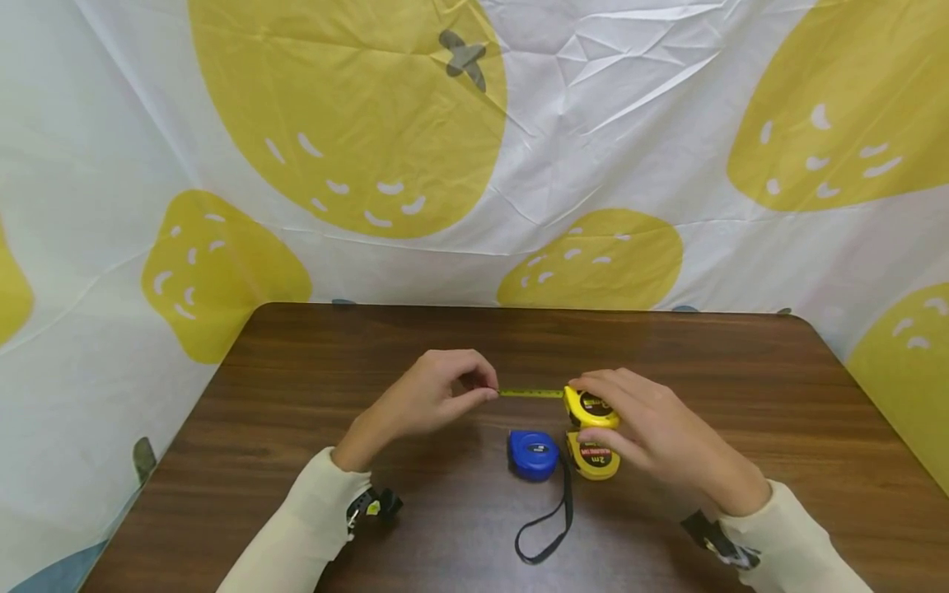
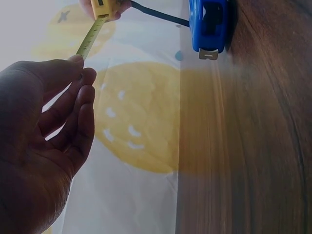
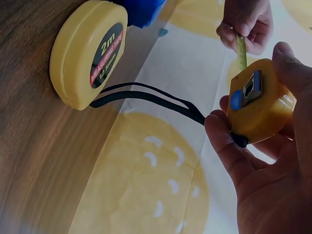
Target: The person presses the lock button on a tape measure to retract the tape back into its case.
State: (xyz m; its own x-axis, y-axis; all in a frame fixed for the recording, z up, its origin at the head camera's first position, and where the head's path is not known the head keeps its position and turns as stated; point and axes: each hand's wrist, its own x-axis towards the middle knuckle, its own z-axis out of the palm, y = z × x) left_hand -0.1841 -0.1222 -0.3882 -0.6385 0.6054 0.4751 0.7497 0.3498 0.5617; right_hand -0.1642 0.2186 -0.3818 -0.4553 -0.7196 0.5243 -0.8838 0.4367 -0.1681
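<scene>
My left hand (image 1: 433,391) pinches the free end of a thin yellow tape blade (image 1: 530,394) between thumb and fingertips. The blade stretches a short way out of a yellow tape measure (image 1: 581,405), which my right hand (image 1: 660,428) grips by its case. In the right wrist view a metal clip (image 3: 253,88) and a blue button show on that case. Just below it in the head view, a second yellow tape measure (image 3: 87,53) marked 2m stands on the table. A blue tape measure (image 1: 534,455) stands left of this one, its metal end hook (image 2: 208,54) showing.
A black wrist strap (image 1: 544,553) loops on the brown wooden table (image 1: 415,527) in front of the blue tape measure. In the right wrist view a strap runs to the held case. Behind the table hangs a white cloth (image 1: 415,268) with large yellow fruit prints.
</scene>
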